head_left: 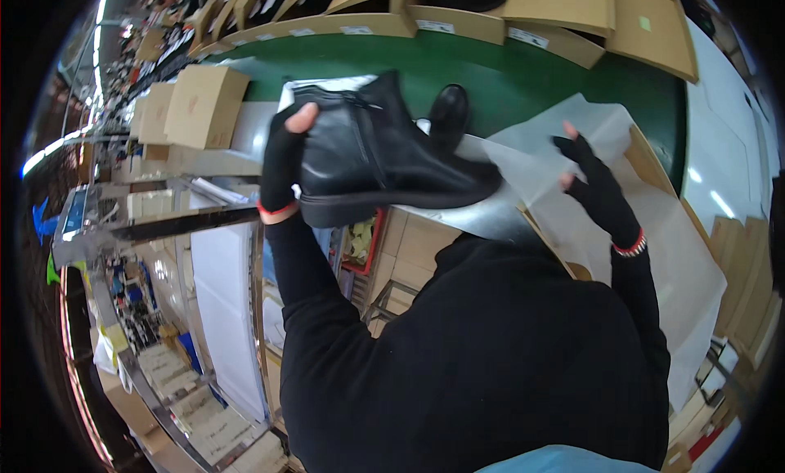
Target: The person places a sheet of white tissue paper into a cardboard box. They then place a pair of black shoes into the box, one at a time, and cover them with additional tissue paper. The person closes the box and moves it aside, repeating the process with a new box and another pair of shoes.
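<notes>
My left hand (pixel 282 158), in a black fingerless glove, is closed on a black leather ankle boot (pixel 352 150) with a side zip. The boot is held up with its toe toward the right and its thick sole down. White material shows behind the boot's upper edge. My right hand (pixel 601 187), also gloved, has its thumb and fingers apart over white tissue paper (pixel 654 269); whether it touches the paper I cannot tell. The paper spreads over an open cardboard box (pixel 650 162). Beyond the held boot, a second black boot (pixel 449 117) is partly hidden.
Open cardboard boxes (pixel 392 23) with black footwear line the far side of the green work surface (pixel 523 72). Closed brown boxes (pixel 204 105) stand at the left. A metal frame (pixel 188 219) and a red crate (pixel 372 244) are beside and below the bench.
</notes>
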The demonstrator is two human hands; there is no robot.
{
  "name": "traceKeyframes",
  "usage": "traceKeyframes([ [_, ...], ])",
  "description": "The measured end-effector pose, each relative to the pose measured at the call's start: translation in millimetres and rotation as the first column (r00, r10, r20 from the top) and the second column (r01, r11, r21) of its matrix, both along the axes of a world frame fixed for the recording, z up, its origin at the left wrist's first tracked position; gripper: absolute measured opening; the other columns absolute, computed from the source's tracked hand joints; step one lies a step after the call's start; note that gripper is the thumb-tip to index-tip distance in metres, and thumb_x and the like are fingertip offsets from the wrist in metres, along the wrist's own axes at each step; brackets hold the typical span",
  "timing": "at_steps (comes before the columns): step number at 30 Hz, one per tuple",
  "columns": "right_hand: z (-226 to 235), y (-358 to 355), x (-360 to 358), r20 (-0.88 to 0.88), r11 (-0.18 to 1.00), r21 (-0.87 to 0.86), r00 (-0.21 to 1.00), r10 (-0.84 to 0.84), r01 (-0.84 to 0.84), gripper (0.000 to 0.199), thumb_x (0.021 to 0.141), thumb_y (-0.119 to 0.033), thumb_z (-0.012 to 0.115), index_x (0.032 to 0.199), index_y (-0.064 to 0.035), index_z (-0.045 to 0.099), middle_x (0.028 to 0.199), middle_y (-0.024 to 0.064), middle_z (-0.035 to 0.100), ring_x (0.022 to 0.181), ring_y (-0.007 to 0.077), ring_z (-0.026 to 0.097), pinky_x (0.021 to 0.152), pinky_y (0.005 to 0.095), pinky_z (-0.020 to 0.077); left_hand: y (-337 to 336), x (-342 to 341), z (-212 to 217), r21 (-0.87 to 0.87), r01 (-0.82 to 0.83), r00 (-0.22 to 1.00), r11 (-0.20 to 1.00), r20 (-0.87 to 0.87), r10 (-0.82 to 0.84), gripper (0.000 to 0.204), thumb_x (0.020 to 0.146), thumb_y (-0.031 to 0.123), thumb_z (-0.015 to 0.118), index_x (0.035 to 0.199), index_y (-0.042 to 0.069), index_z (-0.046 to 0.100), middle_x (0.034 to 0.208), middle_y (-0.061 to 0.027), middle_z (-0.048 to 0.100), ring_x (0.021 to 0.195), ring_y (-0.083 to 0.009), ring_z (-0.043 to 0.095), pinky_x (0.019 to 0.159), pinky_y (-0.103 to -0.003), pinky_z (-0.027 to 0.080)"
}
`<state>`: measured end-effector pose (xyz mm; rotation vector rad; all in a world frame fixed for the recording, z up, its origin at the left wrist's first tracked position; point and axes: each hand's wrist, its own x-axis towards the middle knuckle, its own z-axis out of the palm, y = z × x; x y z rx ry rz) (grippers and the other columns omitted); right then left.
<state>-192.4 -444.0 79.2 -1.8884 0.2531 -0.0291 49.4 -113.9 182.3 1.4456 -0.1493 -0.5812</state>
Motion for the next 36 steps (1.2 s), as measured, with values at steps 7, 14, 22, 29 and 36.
traceKeyframes([
  [7, 25, 2, -14, -0.178, 0.868, 0.491, 0.984, 0.022, 0.069, 0.053, 0.081, -0.026, 0.073, 0.121, 0.0047, 0.056, 0.113, 0.0112, 0.062, 0.103, 0.0165, 0.057, 0.092, 0.0292, 0.0451, -159, -83, -84, 0.04, 0.437, 0.872, 0.898, 0.224, -0.434, 0.035, 0.094, 0.033, 0.056, 0.1, 0.0, 0.065, 0.082, -0.0012, 0.062, 0.074, -0.0074, 0.055, 0.069, -0.023, 0.045],
  [14, -50, -42, -125, -0.361, 0.164, 0.81, 0.7, -0.616, 0.562, 0.053, 0.088, -0.031, 0.068, 0.126, 0.0008, 0.051, 0.116, 0.0136, 0.062, 0.102, 0.0226, 0.061, 0.091, 0.0347, 0.0491, -195, -129, -195, 0.616, 0.4, 0.513, 0.679, 0.463, -0.723, 0.054, 0.091, 0.04, 0.059, 0.128, 0.003, 0.05, 0.109, -0.0147, 0.063, 0.088, -0.033, 0.065, 0.072, -0.04, 0.05],
  [22, -211, -78, -148, -0.417, -0.119, 0.832, 0.469, -0.779, 0.542, 0.034, 0.088, -0.029, 0.069, 0.116, -0.0117, 0.059, 0.111, 0.0047, 0.062, 0.103, 0.0212, 0.057, 0.094, 0.036, 0.0453, -204, -163, -233, 0.675, 0.421, 0.279, 0.606, 0.539, -0.795, 0.05, 0.089, 0.018, 0.057, 0.136, 0.01, 0.043, 0.1, -0.0156, 0.059, 0.075, -0.0352, 0.063, 0.061, -0.044, 0.05],
  [29, -201, -76, -104, -0.314, -0.217, 0.948, 0.581, -0.751, 0.232, 0.045, 0.09, -0.031, 0.066, 0.126, -0.0078, 0.055, 0.122, 0.0083, 0.06, 0.114, 0.0238, 0.054, 0.103, 0.0365, 0.0414, -190, -168, -228, 0.702, 0.483, 0.278, 0.524, 0.444, -0.852, 0.053, 0.089, 0.02, 0.057, 0.139, 0.011, 0.041, 0.104, -0.0155, 0.059, 0.076, -0.0354, 0.063, 0.062, -0.044, 0.05],
  [36, -257, -70, -64, -0.397, -0.181, 0.91, 0.655, -0.644, 0.374, 0.043, 0.09, -0.036, 0.065, 0.121, -0.0081, 0.058, 0.122, 0.0079, 0.059, 0.115, 0.0236, 0.054, 0.101, 0.0404, 0.0438, -158, -168, -235, 0.699, 0.459, 0.292, 0.548, 0.464, -0.836, 0.057, 0.088, 0.02, 0.059, 0.14, 0.011, 0.038, 0.106, -0.0154, 0.06, 0.075, -0.0354, 0.064, 0.062, -0.044, 0.051],
])
